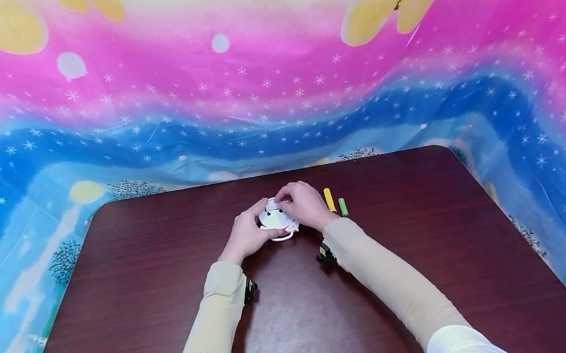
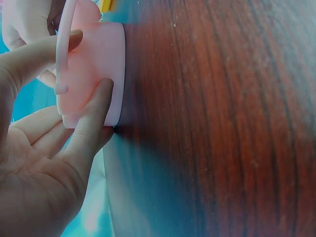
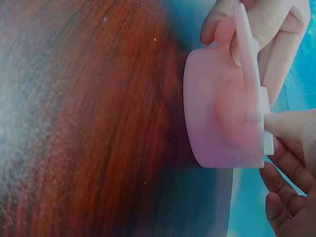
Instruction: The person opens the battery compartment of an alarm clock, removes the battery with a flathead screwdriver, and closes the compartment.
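Observation:
On the table, a round pale pink and white device (image 1: 277, 219) with a thin loop handle (image 3: 240, 37) lies flat. Its upper face shows white with black dots in the head view. My left hand (image 1: 248, 231) grips its side, thumb along the near rim and fingers around the left and far edge. Over the far right of that face, my right hand (image 1: 305, 202) pinches a small white raised block (image 3: 268, 140) between thumb and fingers. The right wrist view shows the thumb against this block and the other fingers curled behind it. A rounded pink bulge (image 3: 234, 113) shows through the device's side.
Just right of my right hand lie a yellow cylinder (image 1: 328, 199) and a shorter green cylinder (image 1: 343, 206), like a battery. The dark red-brown wooden table (image 1: 170, 237) ends against a colourful patterned cloth (image 1: 260, 100) at the back and sides.

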Available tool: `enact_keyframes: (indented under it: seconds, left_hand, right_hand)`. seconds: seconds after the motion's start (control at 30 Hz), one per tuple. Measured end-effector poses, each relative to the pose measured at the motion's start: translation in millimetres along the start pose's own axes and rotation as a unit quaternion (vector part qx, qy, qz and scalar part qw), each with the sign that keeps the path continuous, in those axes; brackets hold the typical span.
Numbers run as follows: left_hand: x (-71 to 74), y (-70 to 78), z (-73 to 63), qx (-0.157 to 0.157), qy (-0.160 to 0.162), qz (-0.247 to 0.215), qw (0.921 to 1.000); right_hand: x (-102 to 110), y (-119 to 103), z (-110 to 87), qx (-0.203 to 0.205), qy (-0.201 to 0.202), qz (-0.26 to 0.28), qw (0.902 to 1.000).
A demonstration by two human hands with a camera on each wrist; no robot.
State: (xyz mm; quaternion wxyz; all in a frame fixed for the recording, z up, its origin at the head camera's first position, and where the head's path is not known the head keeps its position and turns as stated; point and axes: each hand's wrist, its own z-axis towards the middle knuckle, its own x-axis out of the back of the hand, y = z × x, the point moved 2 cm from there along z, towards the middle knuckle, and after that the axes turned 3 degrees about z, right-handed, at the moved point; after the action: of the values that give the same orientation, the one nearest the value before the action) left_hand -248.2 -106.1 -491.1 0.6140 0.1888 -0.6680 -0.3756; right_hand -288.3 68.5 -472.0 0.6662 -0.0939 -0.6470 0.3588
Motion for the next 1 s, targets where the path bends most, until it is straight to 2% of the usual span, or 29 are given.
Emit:
enact_keyframes:
  seconds: [0.37,0.83,1.0]
  left_hand:
    - [-0.8,-0.8,0.9,0.004,0.000,0.000,1.0000]
    - [-0.1,0.0,0.6,0.005,0.001,-0.007,1.0000]
    - [-0.1,0.6,0.3,0.006,-0.001,-0.008,0.9999]
  right_hand:
    - [-0.3,-0.4,5.9,-0.042,-0.030,0.036,0.9980]
    - [2.6,-4.7,8.8,-0.015,-0.038,-0.023,0.9989]
    - [0.7,-2.5,8.9,-0.025,-0.033,-0.022,0.9989]
